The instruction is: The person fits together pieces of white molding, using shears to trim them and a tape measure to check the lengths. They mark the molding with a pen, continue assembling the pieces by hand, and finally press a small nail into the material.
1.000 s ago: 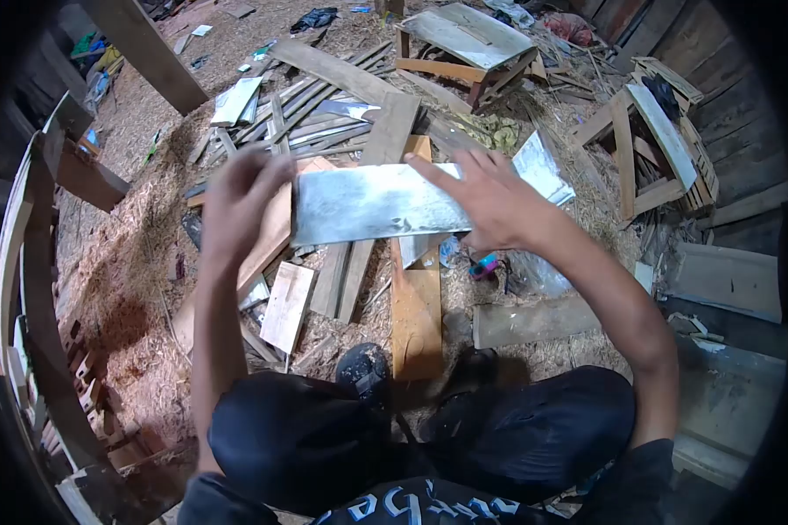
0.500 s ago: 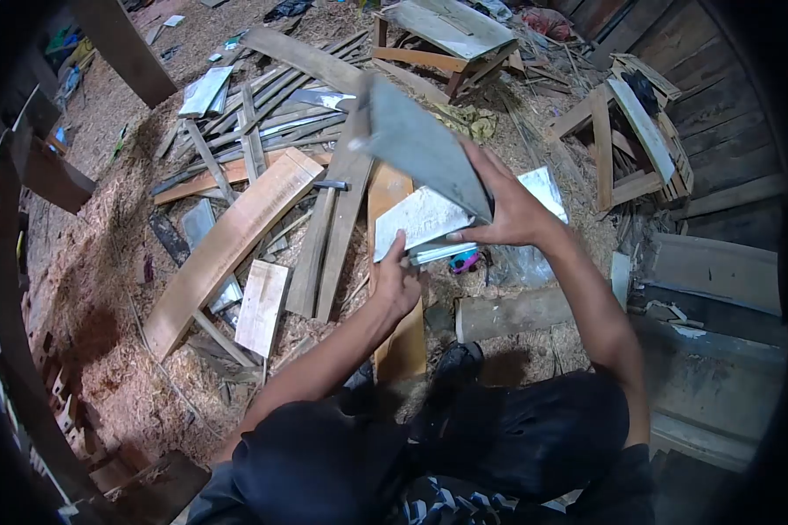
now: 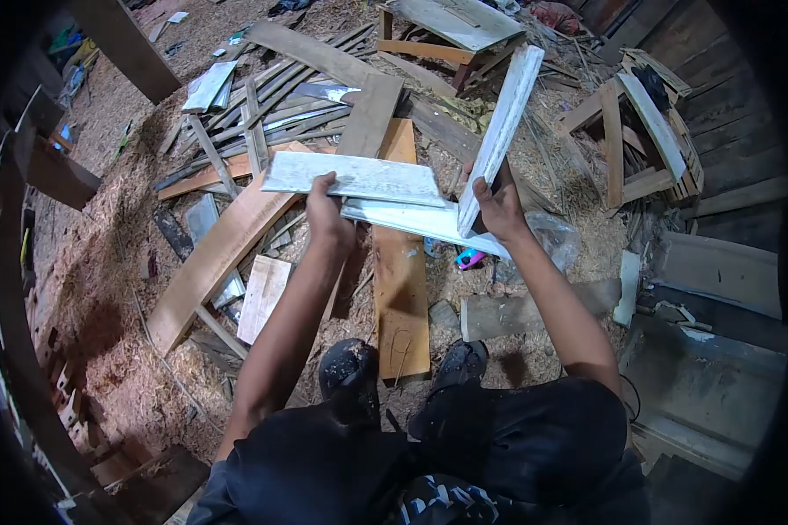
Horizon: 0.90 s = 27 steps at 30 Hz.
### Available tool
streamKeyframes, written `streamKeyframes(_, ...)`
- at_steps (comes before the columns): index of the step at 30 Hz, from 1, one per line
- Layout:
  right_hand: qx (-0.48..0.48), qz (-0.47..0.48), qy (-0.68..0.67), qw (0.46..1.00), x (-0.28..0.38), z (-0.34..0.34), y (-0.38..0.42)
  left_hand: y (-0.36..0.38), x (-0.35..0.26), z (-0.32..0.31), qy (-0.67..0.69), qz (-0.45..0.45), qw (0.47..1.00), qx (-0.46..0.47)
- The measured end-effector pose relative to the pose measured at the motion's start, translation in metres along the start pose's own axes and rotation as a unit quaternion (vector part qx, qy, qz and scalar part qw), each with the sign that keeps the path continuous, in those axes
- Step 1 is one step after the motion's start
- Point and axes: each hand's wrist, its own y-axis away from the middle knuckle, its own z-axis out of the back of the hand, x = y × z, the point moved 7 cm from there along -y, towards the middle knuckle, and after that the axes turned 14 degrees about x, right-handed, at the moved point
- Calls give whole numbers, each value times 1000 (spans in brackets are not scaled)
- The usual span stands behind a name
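My left hand (image 3: 328, 217) is closed on a white-painted board (image 3: 350, 178), its thumb lying over the front edge. In my right hand (image 3: 499, 208) a second whitish board (image 3: 506, 122) stands tilted up, its narrow side toward me. Another white board (image 3: 403, 216) lies across below these two, its right end close under my right hand. Beneath them a yellowish plank (image 3: 401, 297) runs toward my feet, with a bent wire loop (image 3: 400, 354) on its near end. A small pink and blue object (image 3: 469, 259) sits right of that plank.
Loose timber strips (image 3: 280, 122) are piled ahead on shavings-covered ground. A wide curved-looking plank (image 3: 223, 258) and a short board (image 3: 264, 297) lie at left. A low wooden bench (image 3: 455, 26) stands ahead, a wooden frame (image 3: 643, 131) at right. A thick board (image 3: 534, 313) lies near my right foot.
My hands have moved apart, the left going left and up with its board. The board in my right hand has turned from its broad grey face to edge-on and upright.
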Motion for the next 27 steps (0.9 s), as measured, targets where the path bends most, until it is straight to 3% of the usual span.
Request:
streamKeyframes(1,16,3,-46,999,-19,2,1,2,-11,-1,26,-33,999,-23)
streamKeyframes(4,-19,-26,-83,996,-38,-4,6,-9,-44,4,133,-104,984,66)
streamKeyframes(6,-37,-20,-107,993,-26,-11,8,-5,-73,1,135,-114,982,69)
streamKeyframes(9,-84,-7,-73,994,-25,-10,13,2,-126,-7,78,-250,963,55)
streamKeyframes(10,-101,1,-91,991,-24,-11,15,-3,-144,-1,49,-270,957,100)
streamKeyframes(12,-135,17,-127,983,-20,-13,21,18,-164,-16,7,-270,958,96)
streamKeyframes(14,-139,-2,-161,977,-37,-14,21,19,-173,-15,-9,-254,948,193)
streamKeyframes(16,-191,-15,-210,959,-52,-19,24,22,-164,-10,-29,-227,955,188)
streamKeyframes(20,-170,-17,-274,947,-58,-25,10,26,-111,9,-65,-117,970,201)
streamKeyframes(23,-133,-5,-248,960,-48,-31,-1,30,-56,3,-78,-16,975,207)
streamKeyframes(26,-114,-10,-238,965,-40,-37,-5,33,-21,-16,-30,32,969,245)
streamKeyframes(27,-109,-11,-240,965,-38,-40,-4,32,-15,-15,-43,38,975,213)
